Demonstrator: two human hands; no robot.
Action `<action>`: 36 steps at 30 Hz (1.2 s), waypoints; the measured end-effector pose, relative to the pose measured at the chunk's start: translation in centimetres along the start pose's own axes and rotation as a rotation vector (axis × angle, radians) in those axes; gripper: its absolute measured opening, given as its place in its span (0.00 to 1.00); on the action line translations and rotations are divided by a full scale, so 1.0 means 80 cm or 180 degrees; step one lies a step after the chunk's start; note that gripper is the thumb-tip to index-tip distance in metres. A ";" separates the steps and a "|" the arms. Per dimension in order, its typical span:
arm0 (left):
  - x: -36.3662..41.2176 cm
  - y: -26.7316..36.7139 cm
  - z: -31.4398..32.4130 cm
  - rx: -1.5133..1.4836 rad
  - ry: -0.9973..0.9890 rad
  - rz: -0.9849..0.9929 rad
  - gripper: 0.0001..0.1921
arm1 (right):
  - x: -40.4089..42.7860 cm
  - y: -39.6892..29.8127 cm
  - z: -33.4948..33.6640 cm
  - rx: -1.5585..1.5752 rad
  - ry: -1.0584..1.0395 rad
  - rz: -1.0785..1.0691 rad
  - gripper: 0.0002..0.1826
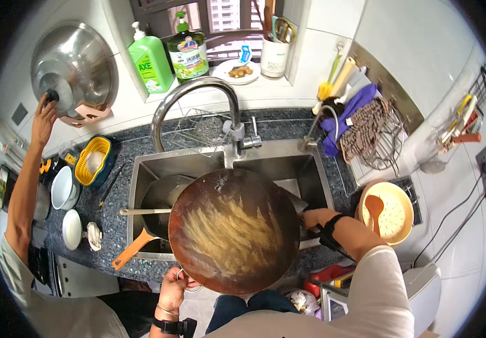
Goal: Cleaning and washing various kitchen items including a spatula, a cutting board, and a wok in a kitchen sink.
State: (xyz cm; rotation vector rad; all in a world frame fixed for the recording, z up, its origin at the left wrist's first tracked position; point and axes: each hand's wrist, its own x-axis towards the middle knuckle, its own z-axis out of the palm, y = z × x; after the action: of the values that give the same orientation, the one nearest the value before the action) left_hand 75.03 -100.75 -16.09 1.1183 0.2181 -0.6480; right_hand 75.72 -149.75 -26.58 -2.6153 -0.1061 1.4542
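Observation:
A large round wok [234,232], brown with tan streaks across the face turned up, is held tilted over the front of a double steel sink [329,186]. My left hand [176,283] grips its wire loop handle at the lower left rim. My right hand [310,219] is at the wok's right edge, its fingers partly hidden; whether it grips the rim or something behind is unclear. A grey flat metal piece [296,200] shows just above that hand. In the left basin lies a dark pan with an orange handle [133,249], and a pale handle [145,211] crosses the sink's left edge.
A co-worker's hand [46,112] touches the knob of a large steel lid [86,55] on the left wall. A curved faucet [196,84] rises behind the sink. Bowls [63,188] and a yellow basket [99,148] stand left; a cream colander [403,207] with a brown ladle stands right.

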 end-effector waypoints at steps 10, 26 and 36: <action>0.002 -0.009 -0.002 0.0121 0.0234 -0.0097 0.14 | -0.070 -0.063 -0.190 0.0389 0.1834 -0.0835 0.15; 0.011 0.025 0.021 0.0744 -0.0619 -0.0076 0.12 | -0.161 -0.308 -0.315 0.3403 0.1669 -0.2617 0.11; 0.041 -0.008 0.043 0.0740 -0.1074 -0.0251 0.14 | -0.204 -0.148 -0.288 0.4236 0.1072 -0.2276 0.13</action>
State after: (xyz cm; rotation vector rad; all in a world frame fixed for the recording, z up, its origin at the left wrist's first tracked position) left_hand 76.72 -105.19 -16.60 1.2060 -0.1060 -0.9381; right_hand 86.80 -142.38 1.01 -1.4073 -0.0095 0.4641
